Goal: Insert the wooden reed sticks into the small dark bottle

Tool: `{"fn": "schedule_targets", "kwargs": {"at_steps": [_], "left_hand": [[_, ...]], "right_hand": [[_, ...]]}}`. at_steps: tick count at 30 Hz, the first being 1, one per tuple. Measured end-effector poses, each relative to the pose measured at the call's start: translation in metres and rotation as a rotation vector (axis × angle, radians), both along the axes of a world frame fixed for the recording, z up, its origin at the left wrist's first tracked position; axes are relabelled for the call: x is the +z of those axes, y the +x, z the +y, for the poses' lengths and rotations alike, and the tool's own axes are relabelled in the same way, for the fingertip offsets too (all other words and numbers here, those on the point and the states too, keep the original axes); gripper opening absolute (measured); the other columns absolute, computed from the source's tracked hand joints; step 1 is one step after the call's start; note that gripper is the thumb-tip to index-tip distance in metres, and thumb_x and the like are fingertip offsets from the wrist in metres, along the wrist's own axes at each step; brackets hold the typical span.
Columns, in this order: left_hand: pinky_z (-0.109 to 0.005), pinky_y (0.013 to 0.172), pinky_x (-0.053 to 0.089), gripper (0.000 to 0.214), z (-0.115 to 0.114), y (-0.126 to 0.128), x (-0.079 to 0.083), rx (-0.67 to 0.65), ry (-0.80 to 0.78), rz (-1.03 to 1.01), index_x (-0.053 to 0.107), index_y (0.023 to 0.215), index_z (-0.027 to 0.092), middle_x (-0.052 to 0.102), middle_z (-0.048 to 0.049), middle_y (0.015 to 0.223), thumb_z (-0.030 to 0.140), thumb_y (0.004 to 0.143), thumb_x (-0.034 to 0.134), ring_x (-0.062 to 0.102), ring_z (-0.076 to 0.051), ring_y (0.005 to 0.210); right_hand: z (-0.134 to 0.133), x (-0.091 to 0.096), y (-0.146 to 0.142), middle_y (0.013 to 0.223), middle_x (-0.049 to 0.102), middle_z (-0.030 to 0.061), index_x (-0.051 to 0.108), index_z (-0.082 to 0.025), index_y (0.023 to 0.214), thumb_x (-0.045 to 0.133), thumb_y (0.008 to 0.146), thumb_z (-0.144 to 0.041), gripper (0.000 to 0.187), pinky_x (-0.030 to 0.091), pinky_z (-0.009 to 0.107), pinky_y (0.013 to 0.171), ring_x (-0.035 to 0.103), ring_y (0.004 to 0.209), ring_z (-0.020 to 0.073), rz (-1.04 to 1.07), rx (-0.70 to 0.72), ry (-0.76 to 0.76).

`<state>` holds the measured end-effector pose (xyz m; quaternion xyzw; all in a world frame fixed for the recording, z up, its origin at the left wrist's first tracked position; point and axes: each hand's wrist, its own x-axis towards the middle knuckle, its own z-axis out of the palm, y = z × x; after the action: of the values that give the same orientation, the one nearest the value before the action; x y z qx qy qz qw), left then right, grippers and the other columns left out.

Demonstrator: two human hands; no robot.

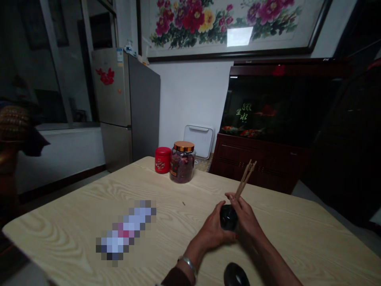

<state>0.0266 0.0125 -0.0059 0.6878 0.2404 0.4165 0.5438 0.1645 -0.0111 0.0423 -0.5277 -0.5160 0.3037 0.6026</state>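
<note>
From here I see the left hand (pixel 212 229) curled round a dark container (pixel 228 217) over the pale wood-grained table (pixel 172 238); the right hand (pixel 247 216) has its fingers closed on wooden chopsticks (pixel 244 180), long axis slanting up, rightward and away. Beyond, rightward: fridge (pixel 113 95), red canister (pixel 162 160), glass jar (pixel 182 165), fish tank (pixel 268 107).

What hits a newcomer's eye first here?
Probably the wide, dark-framed painting of red, pink and yellow flowers, high on the wall. Next, the cylindrical red canister and copper-lidded clear jar at the pale wood-grain table's far edge. Lower right of centre, the left hand cups a glossy black container and the right hand holds thin brown sticks.
</note>
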Motion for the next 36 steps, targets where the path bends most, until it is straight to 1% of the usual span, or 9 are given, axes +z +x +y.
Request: {"fn": "schedule_targets", "kwargs": {"at_steps": [4,9,11,14,17,20,25,31,36], "left_hand": [[-0.035,0.095,0.045,0.079,-0.003,-0.002,0.003,-0.009,-0.003,0.009,0.051,0.13,0.017,0.064,-0.009,0.119,0.016,0.059,0.084,0.059,-0.025,0.109],[-0.035,0.097,0.043,0.081,-0.002,-0.009,0.005,-0.001,0.0,0.054,0.054,0.131,0.019,0.061,-0.0085,0.122,0.014,0.056,0.085,0.057,-0.025,0.111],[-0.035,0.098,0.042,0.082,-0.002,-0.01,0.006,0.003,0.033,0.053,0.055,0.131,0.02,0.059,-0.0087,0.124,0.015,0.055,0.086,0.055,-0.026,0.112],[-0.036,0.098,0.042,0.077,-0.001,-0.009,0.005,0.0,0.055,0.038,0.059,0.126,0.018,0.059,-0.009,0.119,0.016,0.054,0.087,0.055,-0.026,0.111],[-0.037,0.099,0.042,0.076,-0.001,-0.008,0.003,0.006,0.06,0.019,0.06,0.126,0.019,0.06,-0.0099,0.119,0.017,0.055,0.088,0.054,-0.027,0.112],[-0.037,0.098,0.042,0.077,-0.001,-0.008,0.003,-0.006,0.025,-0.006,0.059,0.127,0.019,0.061,-0.01,0.12,0.016,0.056,0.087,0.055,-0.027,0.111],[-0.032,0.089,0.046,0.071,-0.004,-0.008,0.009,-0.108,-0.081,-0.049,0.059,0.124,0.016,0.066,-0.0078,0.11,0.013,0.057,0.084,0.059,-0.023,0.1],[-0.032,0.091,0.045,0.074,-0.003,-0.007,0.01,-0.088,-0.063,-0.047,0.058,0.125,0.016,0.066,-0.0068,0.109,0.014,0.056,0.085,0.059,-0.023,0.102],[-0.034,0.092,0.044,0.076,-0.004,-0.007,0.01,-0.11,-0.111,-0.086,0.058,0.124,0.016,0.066,-0.0086,0.112,0.015,0.054,0.086,0.059,-0.024,0.105]], "right_hand": [[-0.001,0.047,-0.007,0.089,0.072,0.0069,0.062,-0.021,0.077,0.056,0.085,-0.064,0.044,0.05,0.039,0.092,0.067,0.091,0.0232,0.136,-0.094,0.182],[-0.028,0.099,0.062,0.053,0.044,-0.0089,0.055,-0.025,0.082,0.055,0.086,-0.061,0.036,0.044,0.026,0.051,0.045,0.043,0.0111,0.058,-0.232,0.233],[-0.045,0.087,0.094,0.054,0.046,-0.0059,0.058,-0.025,0.083,0.05,0.088,-0.056,0.033,0.035,0.025,0.046,0.043,0.043,0.0123,-0.314,-0.324,0.035],[-0.069,0.035,0.122,0.072,0.065,0.0054,0.06,-0.026,0.079,0.048,0.089,-0.046,0.025,0.04,0.032,0.057,0.061,0.063,0.0225,-0.916,-0.4,-0.289],[-0.082,-0.02,0.125,0.087,0.069,0.0104,0.062,-0.026,0.092,0.041,0.092,-0.04,0.025,0.044,0.037,0.064,0.065,0.076,0.0272,-1.148,-0.361,-0.424],[-0.084,-0.043,0.117,0.094,0.068,0.0141,0.065,-0.023,0.099,0.037,0.092,-0.035,0.031,0.046,0.04,0.069,0.064,0.084,0.0292,-1.279,-0.338,-0.4],[-0.097,-0.012,0.088,0.116,0.065,0.0166,0.067,-0.023,0.111,0.043,0.091,-0.041,0.037,0.047,0.049,0.085,0.06,0.105,0.035,-1.195,-0.283,-0.294],[-0.129,0.02,0.014,0.139,0.058,0.0079,0.059,-0.038,0.133,0.079,0.068,-0.041,0.068,0.043,0.049,0.104,0.052,0.126,0.0364,-0.882,0.363,-0.338],[-0.125,0.028,0.0,0.116,0.068,0.0066,0.068,-0.034,0.117,0.072,0.063,-0.016,0.057,0.05,0.043,0.093,0.063,0.106,0.031,-0.861,0.447,-0.323]]}}
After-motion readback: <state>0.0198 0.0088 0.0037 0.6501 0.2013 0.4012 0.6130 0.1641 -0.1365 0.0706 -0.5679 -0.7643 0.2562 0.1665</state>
